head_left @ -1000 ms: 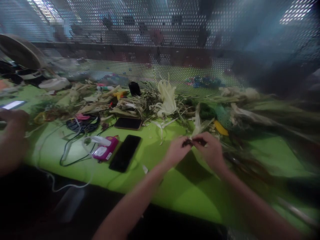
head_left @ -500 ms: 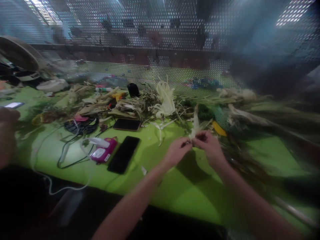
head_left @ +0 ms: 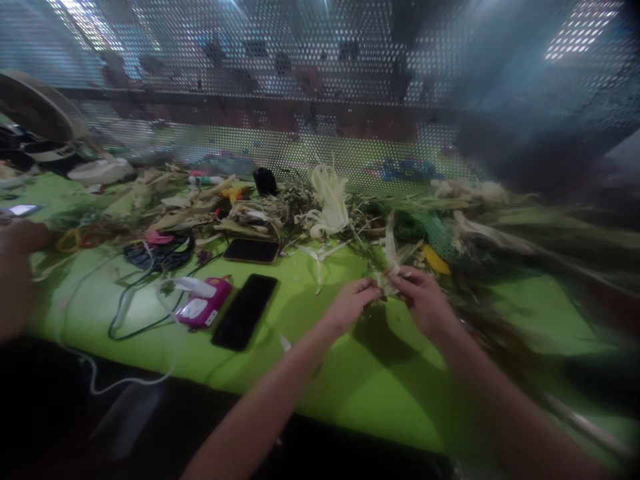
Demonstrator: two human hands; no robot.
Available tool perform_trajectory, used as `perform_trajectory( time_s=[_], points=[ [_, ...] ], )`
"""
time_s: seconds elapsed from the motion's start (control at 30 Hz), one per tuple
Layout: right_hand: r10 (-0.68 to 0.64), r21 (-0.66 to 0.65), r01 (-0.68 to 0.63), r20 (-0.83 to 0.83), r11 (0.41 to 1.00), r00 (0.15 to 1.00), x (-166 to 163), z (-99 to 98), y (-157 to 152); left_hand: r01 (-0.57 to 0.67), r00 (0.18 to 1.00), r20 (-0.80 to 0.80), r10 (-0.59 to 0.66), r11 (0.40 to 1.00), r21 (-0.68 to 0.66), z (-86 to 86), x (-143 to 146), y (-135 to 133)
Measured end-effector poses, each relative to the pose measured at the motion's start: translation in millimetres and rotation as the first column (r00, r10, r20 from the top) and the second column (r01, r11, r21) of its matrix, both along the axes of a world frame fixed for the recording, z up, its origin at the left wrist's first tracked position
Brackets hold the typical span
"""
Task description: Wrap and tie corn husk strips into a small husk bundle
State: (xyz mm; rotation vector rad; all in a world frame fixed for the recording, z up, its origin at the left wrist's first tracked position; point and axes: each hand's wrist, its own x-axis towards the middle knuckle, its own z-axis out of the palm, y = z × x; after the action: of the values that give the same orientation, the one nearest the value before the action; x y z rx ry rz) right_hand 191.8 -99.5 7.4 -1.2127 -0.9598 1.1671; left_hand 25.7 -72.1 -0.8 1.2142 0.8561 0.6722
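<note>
Pale dried leaves that look like corn husk (head_left: 393,250) rise between my two hands above the green table. My left hand (head_left: 354,301) pinches the lower left end of the husk between thumb and fingers. From the other side, my right hand (head_left: 423,293) is closed on the husk, its fingertips close to the left ones. Part of the husk is hidden behind my fingers. A larger pale husk bundle (head_left: 330,203) stands farther back, and a thin forked strip of husk (head_left: 319,263) lies on the table before it.
Two phones, a black one (head_left: 245,312) and one behind it (head_left: 251,250), lie left of my hands. Beside them sit a magenta box (head_left: 205,303) and cables. Dried plant scraps line the perforated metal screen (head_left: 280,127). Another person's hand (head_left: 23,237) is at the far left.
My hands have shifted slightly, and more pale husk shows between the fingertips. The view has moved a little. The other person's hand at the left has moved slightly right.
</note>
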Motion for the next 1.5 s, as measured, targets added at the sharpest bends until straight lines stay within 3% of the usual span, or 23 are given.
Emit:
perform_trajectory(
  time_s=[0.13, 0.27, 0.6, 0.7, 0.83, 1.17, 1.5],
  points=[
    [-0.018, 0.086, 0.003, 0.177, 0.996, 0.984, 1.3, 10.2, -4.6, -0.011, 0.999, -0.047, 0.009, 0.999, -0.041, -2.4, -1.4, 2.0],
    [0.053, 0.121, -0.093, 0.294, 0.988, 0.954, 2.3, 15.5, -6.3, -0.008, 0.993, -0.114, 0.006, 1.000, -0.017, -6.1, -1.3, 4.0],
    [0.074, 0.239, -0.231, 0.525, 0.943, 0.848, 3.9, 17.2, -6.7, -0.025, 0.955, -0.287, 0.073, 0.986, 0.167, -2.1, 0.5, 6.7],
    [0.080, 0.220, -0.200, 0.458, 0.955, 0.885, 6.5, 13.9, -5.7, -0.055, 0.981, -0.184, 0.067, 0.996, 0.071, -3.6, -2.2, 6.6],
    [0.030, 0.127, -0.061, 0.235, 0.990, 0.971, 9.9, 6.1, -0.7, -0.079, 0.994, -0.077, 0.075, 0.996, -0.049, -1.8, -5.6, 5.0],
    [-0.078, 0.035, 0.075, 0.083, 0.997, 0.993, 8.3, 4.4, 2.3, -0.060, 0.997, -0.039, 0.062, 0.998, 0.031, -8.2, -4.9, 6.3],
    [-0.129, 0.030, 0.126, 0.140, 0.992, 0.982, -5.0, -0.9, -0.6, -0.114, 0.990, -0.077, 0.122, 0.989, 0.091, -1.9, -3.4, 3.5]
  ],
)
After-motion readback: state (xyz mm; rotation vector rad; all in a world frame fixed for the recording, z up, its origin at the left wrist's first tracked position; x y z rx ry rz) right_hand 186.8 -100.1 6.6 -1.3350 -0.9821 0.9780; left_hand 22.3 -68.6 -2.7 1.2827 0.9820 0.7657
